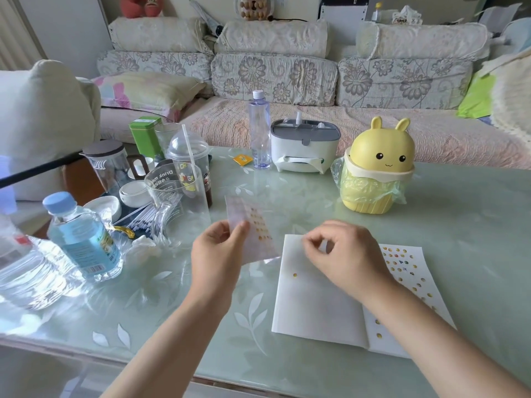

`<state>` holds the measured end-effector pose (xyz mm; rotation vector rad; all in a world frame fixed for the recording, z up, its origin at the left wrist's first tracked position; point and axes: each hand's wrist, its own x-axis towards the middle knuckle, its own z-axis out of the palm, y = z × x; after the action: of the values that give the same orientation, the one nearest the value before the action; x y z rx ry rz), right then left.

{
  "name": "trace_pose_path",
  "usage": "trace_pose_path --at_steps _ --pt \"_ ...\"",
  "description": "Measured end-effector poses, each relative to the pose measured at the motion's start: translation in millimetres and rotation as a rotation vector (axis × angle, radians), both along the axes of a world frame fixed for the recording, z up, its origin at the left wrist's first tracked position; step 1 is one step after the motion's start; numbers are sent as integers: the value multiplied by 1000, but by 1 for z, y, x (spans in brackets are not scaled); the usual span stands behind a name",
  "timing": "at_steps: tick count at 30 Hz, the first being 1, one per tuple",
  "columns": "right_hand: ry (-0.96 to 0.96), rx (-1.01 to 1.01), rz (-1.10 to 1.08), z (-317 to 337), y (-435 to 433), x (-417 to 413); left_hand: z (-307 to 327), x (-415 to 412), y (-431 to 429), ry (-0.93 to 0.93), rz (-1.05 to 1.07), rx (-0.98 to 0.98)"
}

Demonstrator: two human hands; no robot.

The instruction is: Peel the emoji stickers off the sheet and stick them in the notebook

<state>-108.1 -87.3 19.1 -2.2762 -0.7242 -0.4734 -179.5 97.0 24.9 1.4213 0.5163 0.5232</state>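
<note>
– Two hands are working here, so which is doing what?
– The left hand (218, 248) is pinching a pale, translucent rectangular sticker sheet (255, 225) with rows of small yellow emoji faces. It is holding the sheet raised and tilted above the pale green glass-topped table (431, 202), just left of the open white paper notebook (316, 305), which is lying flat at the near right.
– And the other one?
– The right hand (344, 254) is hovering over the far part of the notebook's left page, apart from the sheet. Its fingers are curling in, and thumb and forefinger are meeting. Whether a sticker is sitting between them I cannot tell; it would be too small to see.
– Which step is that, then?
– I am reading it as the carry between peeling and sticking, since the hand is over the page and not at the sheet.
– How is the notebook filling?
– The right page is carrying many small coloured stickers (402, 262). The left page is showing one lone round yellow sticker (294, 274) near its left edge, with bare paper around it.
– What is the next move asking for?
– If a sticker is on that fingertip, it is asking for lowering onto bare paper clear of the lone one, then pressing flat. If not, the hand is needing to go to the sheet and lift an edge with a nail while the left hand is holding the sheet steady
</note>
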Motion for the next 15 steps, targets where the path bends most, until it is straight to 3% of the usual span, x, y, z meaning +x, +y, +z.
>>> trace_pose_path --at_steps 2,7,12,15 --pt "-156 -256 64 -14 -5 -1 2 -1 5 9 14 9" --pt "-241 -584 244 -34 0 -7 2 -1 4 22 -12 -2" --pt "-198 -723 289 -39 -10 -7 3 -2 3 28 -68 -54" --pt "-89 -657 323 -35 -16 -9 1 -1 2 46 -117 -104"
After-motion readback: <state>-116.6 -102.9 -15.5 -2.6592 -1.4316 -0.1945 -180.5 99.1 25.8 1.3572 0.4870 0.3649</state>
